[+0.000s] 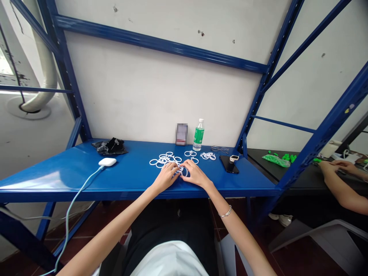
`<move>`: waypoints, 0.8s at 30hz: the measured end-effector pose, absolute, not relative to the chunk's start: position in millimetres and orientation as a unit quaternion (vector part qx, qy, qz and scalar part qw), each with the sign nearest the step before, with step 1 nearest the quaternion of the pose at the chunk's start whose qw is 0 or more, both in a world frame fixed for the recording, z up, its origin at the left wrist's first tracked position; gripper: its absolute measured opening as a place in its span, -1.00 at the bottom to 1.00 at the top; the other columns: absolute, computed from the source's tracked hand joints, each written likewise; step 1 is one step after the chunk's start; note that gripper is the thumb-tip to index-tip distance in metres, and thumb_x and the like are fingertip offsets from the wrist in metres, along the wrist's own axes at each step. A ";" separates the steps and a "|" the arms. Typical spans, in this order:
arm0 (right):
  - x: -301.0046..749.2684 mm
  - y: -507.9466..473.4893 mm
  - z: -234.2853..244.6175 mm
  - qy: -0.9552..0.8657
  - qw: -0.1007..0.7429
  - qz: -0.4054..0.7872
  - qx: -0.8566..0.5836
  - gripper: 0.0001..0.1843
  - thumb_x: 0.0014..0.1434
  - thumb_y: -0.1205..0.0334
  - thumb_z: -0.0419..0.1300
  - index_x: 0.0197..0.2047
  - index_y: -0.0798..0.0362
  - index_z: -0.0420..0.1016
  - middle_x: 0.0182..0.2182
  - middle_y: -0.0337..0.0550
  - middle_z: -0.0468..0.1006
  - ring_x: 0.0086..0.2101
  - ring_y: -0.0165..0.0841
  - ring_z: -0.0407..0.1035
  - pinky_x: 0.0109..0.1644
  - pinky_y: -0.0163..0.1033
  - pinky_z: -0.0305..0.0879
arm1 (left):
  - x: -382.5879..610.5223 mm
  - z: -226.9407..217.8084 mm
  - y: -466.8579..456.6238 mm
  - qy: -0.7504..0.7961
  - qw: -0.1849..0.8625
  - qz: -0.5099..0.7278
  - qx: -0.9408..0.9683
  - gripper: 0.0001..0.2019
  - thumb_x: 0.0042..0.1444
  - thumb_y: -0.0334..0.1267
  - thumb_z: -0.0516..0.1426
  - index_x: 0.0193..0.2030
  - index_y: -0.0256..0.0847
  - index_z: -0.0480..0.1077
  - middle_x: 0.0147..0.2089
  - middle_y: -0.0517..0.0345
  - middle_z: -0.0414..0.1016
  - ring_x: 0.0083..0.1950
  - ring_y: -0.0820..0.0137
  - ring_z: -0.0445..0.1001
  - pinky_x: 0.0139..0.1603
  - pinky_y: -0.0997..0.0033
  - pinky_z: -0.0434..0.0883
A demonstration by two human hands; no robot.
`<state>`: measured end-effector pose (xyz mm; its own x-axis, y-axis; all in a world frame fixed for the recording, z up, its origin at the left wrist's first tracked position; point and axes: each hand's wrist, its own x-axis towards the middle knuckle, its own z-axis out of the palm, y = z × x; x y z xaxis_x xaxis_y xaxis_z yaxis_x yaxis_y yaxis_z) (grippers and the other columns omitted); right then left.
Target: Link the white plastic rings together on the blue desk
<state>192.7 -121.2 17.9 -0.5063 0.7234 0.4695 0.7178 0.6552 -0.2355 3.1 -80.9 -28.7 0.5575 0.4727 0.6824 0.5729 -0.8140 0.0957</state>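
Both my hands rest on the blue shelf top (57, 172) and meet at a white plastic ring (181, 170). My left hand (166, 175) has its fingers curled onto the ring from the left. My right hand (195, 174) pinches it from the right; a thin bracelet (225, 212) is on that wrist. Several loose white rings (165, 158) lie just beyond my fingers. A second small heap of white rings (207, 155) lies further right.
A black phone (229, 164) with a watch on it lies right of the rings. A green-labelled bottle (198, 135), a small box (181, 134) and glasses (220, 149) stand at the back. A white charger (107, 162) and black bag (110, 146) lie left. Another person's arm (342, 188) works at the right.
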 end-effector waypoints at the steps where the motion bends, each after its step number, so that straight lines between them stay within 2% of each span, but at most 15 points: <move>1: 192.9 -120.0 16.1 -0.869 0.273 0.003 -0.412 -0.62 0.14 0.30 0.21 0.05 0.03 0.36 -0.09 -0.06 0.38 -0.07 -0.24 0.29 0.02 -0.11 0.33 | 3.2 -28.4 -81.3 -0.297 0.067 -0.362 -0.881 -0.74 0.32 -0.18 -0.05 0.00 -0.17 0.39 -0.03 -0.02 0.41 0.03 0.18 0.38 0.03 0.13 0.40; 5: 192.0 -114.5 6.9 -0.872 0.272 0.009 -0.407 -0.70 0.17 0.33 0.17 0.00 0.04 0.38 -0.12 -0.08 0.41 -0.10 -0.25 0.30 0.00 -0.12 0.33 | 3.6 -27.9 -83.4 -0.301 0.060 -0.355 -0.883 -0.72 0.32 -0.18 -0.03 0.07 -0.16 0.35 -0.01 -0.01 0.41 0.06 0.18 0.36 0.04 0.12 0.39; 8: 190.1 -112.3 1.7 -0.869 0.267 0.016 -0.415 -0.71 0.17 0.34 0.16 -0.01 0.06 0.38 -0.14 -0.08 0.43 -0.10 -0.26 0.31 -0.03 -0.13 0.34 | 3.9 -27.9 -84.3 -0.299 0.059 -0.345 -0.887 -0.74 0.31 -0.20 -0.02 0.03 -0.21 0.36 -0.01 -0.03 0.41 0.05 0.18 0.35 0.05 0.11 0.38; 14: 195.6 -115.6 7.9 -0.862 0.268 -0.009 -0.430 -0.54 0.10 0.26 0.22 0.09 0.01 0.35 -0.04 -0.07 0.41 -0.02 -0.20 0.27 0.10 -0.03 0.26 | 3.9 -28.1 -83.5 -0.299 0.075 -0.358 -0.881 -0.75 0.31 -0.20 -0.04 -0.04 -0.18 0.40 -0.03 -0.03 0.42 0.04 0.19 0.37 0.03 0.12 0.39; 18: 208.9 -115.2 13.4 -0.850 0.220 0.055 -0.475 -0.40 0.05 0.28 0.23 0.18 0.00 0.27 0.09 -0.03 0.37 0.08 -0.15 0.26 0.16 0.02 0.23 | 3.6 -28.9 -82.4 -0.309 0.083 -0.361 -0.876 -0.76 0.31 -0.20 -0.05 -0.05 -0.18 0.39 -0.04 -0.03 0.42 0.02 0.19 0.38 0.00 0.11 0.39; 24: 219.5 -114.2 17.1 -0.838 0.212 0.103 -0.492 -0.50 0.03 0.33 0.23 0.08 0.00 0.37 -0.05 -0.06 0.47 0.00 -0.21 0.34 0.08 -0.06 0.30 | 3.3 -29.8 -82.9 -0.301 0.074 -0.371 -0.875 -0.74 0.30 -0.16 -0.04 -0.04 -0.16 0.40 -0.04 -0.01 0.43 0.03 0.19 0.38 0.01 0.13 0.40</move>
<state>219.5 -114.2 17.1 -0.4257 0.8683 0.2546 0.7810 0.4947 -0.3812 3.3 -82.9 -29.8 0.5428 0.4726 0.6942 0.5823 -0.8075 0.0944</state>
